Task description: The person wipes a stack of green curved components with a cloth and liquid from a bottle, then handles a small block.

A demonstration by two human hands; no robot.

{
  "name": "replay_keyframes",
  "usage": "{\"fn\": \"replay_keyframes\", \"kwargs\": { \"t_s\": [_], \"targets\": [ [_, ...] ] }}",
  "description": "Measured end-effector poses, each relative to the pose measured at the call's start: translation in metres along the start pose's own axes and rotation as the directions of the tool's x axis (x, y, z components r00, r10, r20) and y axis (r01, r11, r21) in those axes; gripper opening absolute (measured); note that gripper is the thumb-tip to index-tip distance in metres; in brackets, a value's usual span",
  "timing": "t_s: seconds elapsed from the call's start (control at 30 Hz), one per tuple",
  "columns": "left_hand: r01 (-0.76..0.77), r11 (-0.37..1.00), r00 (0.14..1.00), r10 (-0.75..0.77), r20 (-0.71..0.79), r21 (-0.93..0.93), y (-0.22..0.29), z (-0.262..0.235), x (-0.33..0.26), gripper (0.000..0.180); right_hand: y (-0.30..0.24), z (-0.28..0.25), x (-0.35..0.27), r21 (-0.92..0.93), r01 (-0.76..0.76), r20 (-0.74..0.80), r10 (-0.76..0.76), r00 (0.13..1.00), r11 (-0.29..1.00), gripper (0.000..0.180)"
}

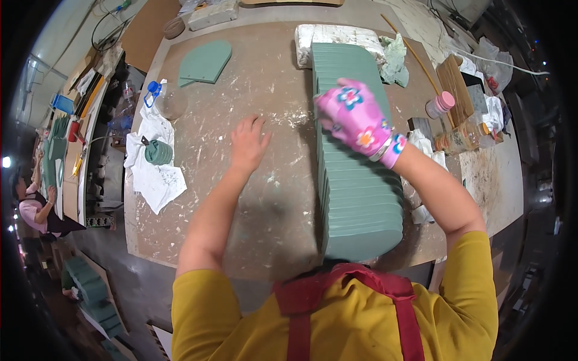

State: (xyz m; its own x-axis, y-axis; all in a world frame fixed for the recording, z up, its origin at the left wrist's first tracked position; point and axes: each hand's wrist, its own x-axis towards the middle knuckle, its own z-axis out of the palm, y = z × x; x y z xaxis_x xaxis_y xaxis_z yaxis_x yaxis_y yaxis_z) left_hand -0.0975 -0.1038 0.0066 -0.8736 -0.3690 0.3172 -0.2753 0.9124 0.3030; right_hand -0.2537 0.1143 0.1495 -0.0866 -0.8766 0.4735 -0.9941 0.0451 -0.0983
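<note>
A long row of overlapping green rounded panels [361, 192] runs from near my body to the far side of the table. My right hand [355, 117], in a pink flowered glove, is over the far half of this row. Its fingers look curled toward the row's left edge; what they hold, if anything, is hidden. My bare left hand [248, 141] lies on the tabletop left of the row, fingers stretched out and holding nothing. Two matching green panels [206, 60] lie overlapped at the far left.
A white wrapped block [304, 45] stands at the row's far end, beside a crumpled pale green cloth [394, 63]. On the left are a white cloth [158, 183], a green roll [158, 153] and a clear jug [170, 101]. A pink-lidded jar [439, 105] lies right. Another person [39, 207] works far left.
</note>
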Motion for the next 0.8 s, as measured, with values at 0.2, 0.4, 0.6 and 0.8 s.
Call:
{"fn": "replay_keyframes", "kwargs": {
  "t_s": [0.2,0.4,0.6,0.8],
  "targets": [
    [0.013,1.000,1.000,-0.012,0.022,-0.018,0.000,0.001,0.006,0.043,0.036,-0.001,0.008,-0.160,-0.217,0.013,0.222,0.975,0.963,0.020],
    [-0.012,1.000,0.999,0.013,0.040,-0.013,0.001,0.001,0.004,0.044,0.033,0.005,0.006,-0.180,-0.209,-0.002,0.212,0.977,0.961,0.020],
    [0.021,0.996,0.999,-0.018,0.041,-0.082,0.000,0.000,0.003,0.055,0.014,0.063,-0.017,0.212,-0.157,-0.528,0.249,0.812,0.965,0.025],
    [0.082,0.985,0.995,-0.091,-0.052,-0.153,-0.014,-0.008,0.020,0.057,0.054,-0.031,-0.044,-0.202,-0.545,-0.090,0.539,0.837,0.814,0.016]
  ]
}}
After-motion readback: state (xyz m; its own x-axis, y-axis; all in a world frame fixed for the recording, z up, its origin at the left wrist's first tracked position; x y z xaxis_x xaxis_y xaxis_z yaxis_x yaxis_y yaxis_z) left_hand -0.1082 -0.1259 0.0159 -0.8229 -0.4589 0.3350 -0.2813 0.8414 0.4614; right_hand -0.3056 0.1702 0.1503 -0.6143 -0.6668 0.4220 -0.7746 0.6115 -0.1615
